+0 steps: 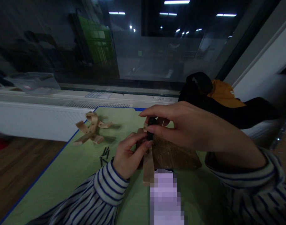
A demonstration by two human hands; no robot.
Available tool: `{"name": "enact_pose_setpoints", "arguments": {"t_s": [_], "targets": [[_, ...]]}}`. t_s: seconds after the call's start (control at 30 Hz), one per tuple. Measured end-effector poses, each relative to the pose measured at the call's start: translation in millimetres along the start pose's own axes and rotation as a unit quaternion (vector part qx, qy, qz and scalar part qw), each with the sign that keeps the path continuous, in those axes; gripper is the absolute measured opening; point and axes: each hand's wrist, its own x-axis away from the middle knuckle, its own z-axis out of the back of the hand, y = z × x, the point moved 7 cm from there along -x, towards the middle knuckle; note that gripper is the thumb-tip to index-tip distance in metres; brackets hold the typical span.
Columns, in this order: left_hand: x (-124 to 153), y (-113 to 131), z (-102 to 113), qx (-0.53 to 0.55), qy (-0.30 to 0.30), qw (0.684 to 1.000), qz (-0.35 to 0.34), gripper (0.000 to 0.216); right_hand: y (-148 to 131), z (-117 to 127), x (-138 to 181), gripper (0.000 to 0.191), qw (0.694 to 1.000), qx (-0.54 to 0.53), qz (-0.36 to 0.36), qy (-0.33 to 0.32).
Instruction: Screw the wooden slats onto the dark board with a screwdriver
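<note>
Smooth wooden strip, scuffed wooden board, cloth sleeves

left sleeve: whitish, navy-striped | right sleeve: whitish, navy-striped, loose at wrist | hands: bare

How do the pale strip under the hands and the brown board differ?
Colour: the pale strip is light wood; the brown board is much darker.
Shape: the pale strip is narrow, the brown board far broader.
Position: the pale strip's near end reaches closer to the wearer than the brown board's near edge.
Shared: both look wooden.
</note>
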Motion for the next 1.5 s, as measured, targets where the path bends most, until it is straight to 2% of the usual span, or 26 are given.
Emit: {"name": "enact_pose_setpoints", "arguments": {"t_s": [0.37, 0.5, 0.67, 0.97, 1.23, 1.5], "targets": [[1.9, -3.4, -1.3, 0.02, -0.002, 1.0, -0.002, 0.019, -0.4, -1.0, -1.2, 0.024, 1.0, -0.003, 0.009, -0.009], [0.6, -2.5, -0.2, 0.018, 0.002, 1.0, -0.005, 0.017, 0.7, -1.5, -0.3, 0.027, 1.0, 0.005, 0.004, -0.003], [0.3, -2.1, -3.3, 0.018, -0.019, 1.0, -0.003, 0.018, -1.7, -0.4, 1.7, 0.034, 1.0, -0.009, 0.006, 0.002], [0.3, -1.2, -2.5, 0.006, -0.017, 1.0, -0.002, 0.02, -1.1, -1.0, 0.4, 0.022, 1.0, -0.014, 0.011, -0.016], [1.3, -0.9, -1.5, 0.008, -0.009, 1.0, 0.004, 0.018, -1.9, -1.5, 0.3, 0.025, 1.0, 0.007, 0.011, 0.002], [0.0, 1.8, -0.9, 0.001, -0.015, 1.0, -0.003, 0.02, -6.4, -2.5, -0.1, 0.023, 0.999, -0.019, 0.019, -0.018]]}}
